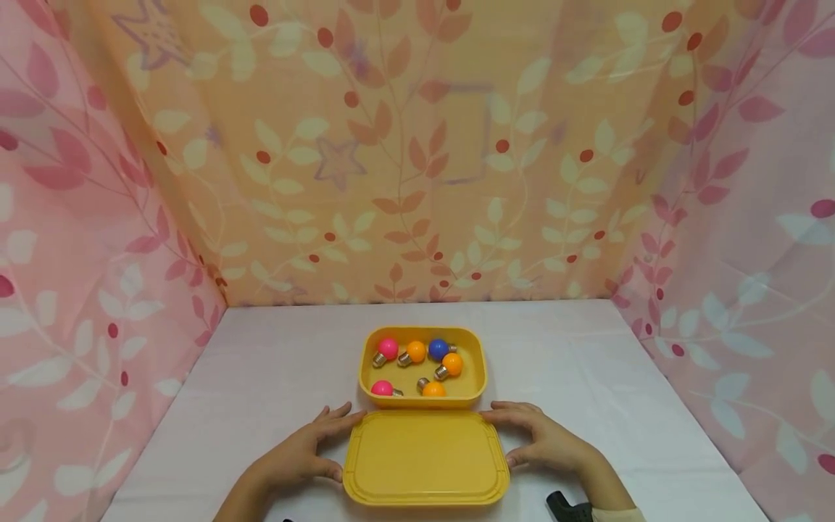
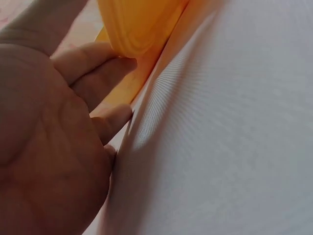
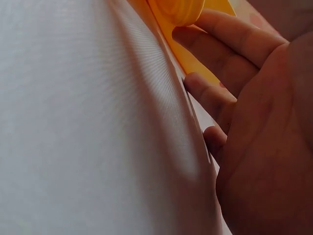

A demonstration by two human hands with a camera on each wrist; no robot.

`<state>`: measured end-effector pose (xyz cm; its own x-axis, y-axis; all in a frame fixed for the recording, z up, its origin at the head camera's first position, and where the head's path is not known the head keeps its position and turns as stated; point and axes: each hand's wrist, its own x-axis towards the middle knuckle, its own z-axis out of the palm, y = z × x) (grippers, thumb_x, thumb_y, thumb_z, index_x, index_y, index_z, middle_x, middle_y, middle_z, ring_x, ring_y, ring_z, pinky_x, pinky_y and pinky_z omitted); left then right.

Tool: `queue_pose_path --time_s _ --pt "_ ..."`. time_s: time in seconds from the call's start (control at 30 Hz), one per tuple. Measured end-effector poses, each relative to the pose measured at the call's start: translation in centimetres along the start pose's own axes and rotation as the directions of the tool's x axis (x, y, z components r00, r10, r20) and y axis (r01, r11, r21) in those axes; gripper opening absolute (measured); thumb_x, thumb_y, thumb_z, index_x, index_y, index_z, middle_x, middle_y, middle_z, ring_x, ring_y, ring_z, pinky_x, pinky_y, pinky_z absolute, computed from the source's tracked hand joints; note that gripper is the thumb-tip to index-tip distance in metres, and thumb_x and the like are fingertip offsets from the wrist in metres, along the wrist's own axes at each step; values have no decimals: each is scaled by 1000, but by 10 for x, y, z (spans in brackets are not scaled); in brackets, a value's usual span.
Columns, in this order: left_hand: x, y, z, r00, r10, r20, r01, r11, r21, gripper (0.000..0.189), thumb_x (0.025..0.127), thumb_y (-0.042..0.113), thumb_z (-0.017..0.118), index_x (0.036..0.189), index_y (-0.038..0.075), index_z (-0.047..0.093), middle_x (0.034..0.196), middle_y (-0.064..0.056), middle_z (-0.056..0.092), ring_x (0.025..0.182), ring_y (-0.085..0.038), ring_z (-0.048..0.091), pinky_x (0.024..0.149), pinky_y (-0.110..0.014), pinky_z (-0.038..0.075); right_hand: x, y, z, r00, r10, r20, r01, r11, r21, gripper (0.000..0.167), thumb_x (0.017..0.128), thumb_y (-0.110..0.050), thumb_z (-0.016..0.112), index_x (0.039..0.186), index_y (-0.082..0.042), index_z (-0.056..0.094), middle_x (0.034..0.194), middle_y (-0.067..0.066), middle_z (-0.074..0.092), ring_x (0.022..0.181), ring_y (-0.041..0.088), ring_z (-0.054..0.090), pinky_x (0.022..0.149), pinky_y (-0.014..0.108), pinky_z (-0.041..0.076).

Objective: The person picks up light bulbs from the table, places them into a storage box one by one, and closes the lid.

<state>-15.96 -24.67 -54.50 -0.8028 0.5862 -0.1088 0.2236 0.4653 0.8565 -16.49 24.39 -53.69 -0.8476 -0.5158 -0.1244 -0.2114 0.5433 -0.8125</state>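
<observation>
A yellow rectangular lid [image 1: 426, 458] with rounded corners lies flat side up in front of me, close over the white table. My left hand [image 1: 301, 451] holds its left side, index fingertip at the far corner and thumb at the side edge. On the opposite side, my right hand [image 1: 546, 439] holds it in much the same way. Both wrist views show fingertips under a corner of the lid [image 2: 132, 29]. Just beyond the lid stands a yellow open box [image 1: 484, 366]. Small light bulbs lie inside: pink [image 1: 388, 348], orange [image 1: 415, 351] and blue [image 1: 438, 349], with silver screw bases.
A white cloth [image 1: 261, 377] covers the table. Behind it hangs an orange curtain [image 1: 404, 159] with a leaf pattern, and pink patterned curtains [image 1: 78, 261] close both sides. A black device [image 1: 569, 507] sits at my right wrist.
</observation>
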Motion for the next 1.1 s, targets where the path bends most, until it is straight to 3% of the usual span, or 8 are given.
queue_pose_path --time_s 0.13,0.23,0.33,0.37,0.47,0.6,0.83,1.1 --pt "0 1 -2 998 66 8 -66 997 -40 84 81 35 83 156 28 45 163 -5 39 149 -59 15 116 -76 8 -1 1 -2 999 -36 17 36 998 46 63 84 -35 85 142 -37 61 154 -4 52 143 23 42 117 63 33" --pt "0 1 -1 996 83 11 -82 994 -77 78 87 34 79 156 24 45 159 3 44 151 -49 24 126 -50 20 -2 1 -2 994 -106 36 102 989 111 61 88 -26 82 144 -27 60 150 -5 57 138 12 49 117 36 40" --pt "-1 3 -1 994 108 24 -104 984 -148 70 94 33 72 157 20 44 160 3 44 151 -27 35 119 -20 28 -2 -2 -3 988 -147 48 136 972 194 56 92 -21 78 145 -19 60 147 -3 60 136 9 53 111 20 40" --pt "-1 3 -1 993 114 33 -106 977 -185 68 96 32 70 157 18 44 160 1 43 149 -19 38 115 -14 29 -2 -4 -3 989 -142 50 129 969 211 54 93 -21 77 144 -19 60 147 -4 60 136 9 53 111 21 40" --pt "-2 6 -2 990 129 56 -109 954 -278 61 102 28 62 158 14 41 162 -4 40 142 -4 45 110 -12 36 -2 -11 -4 994 -107 39 96 970 224 47 96 -26 73 142 -23 63 144 -8 62 136 8 53 115 39 43" --pt "-2 10 -4 995 98 35 -84 951 -297 52 107 23 53 157 13 43 161 -4 40 139 1 46 109 -11 36 -2 -19 -4 997 -73 5 70 967 245 40 99 -30 69 139 -25 65 142 -7 64 135 8 54 113 55 45" --pt "-3 13 -4 999 29 -41 -40 951 -308 47 109 27 50 154 12 48 159 -8 44 137 9 43 107 -7 34 0 -20 3 991 -126 -46 134 924 357 38 103 -22 63 137 -4 64 138 12 66 122 25 66 94 30 59" --pt "1 18 2 984 -43 -171 -13 950 -312 45 106 32 55 148 15 56 152 -3 54 134 7 48 106 -8 36 0 -25 2 991 -106 -82 127 937 325 35 107 -20 56 137 -3 63 135 12 67 119 14 67 96 25 57"
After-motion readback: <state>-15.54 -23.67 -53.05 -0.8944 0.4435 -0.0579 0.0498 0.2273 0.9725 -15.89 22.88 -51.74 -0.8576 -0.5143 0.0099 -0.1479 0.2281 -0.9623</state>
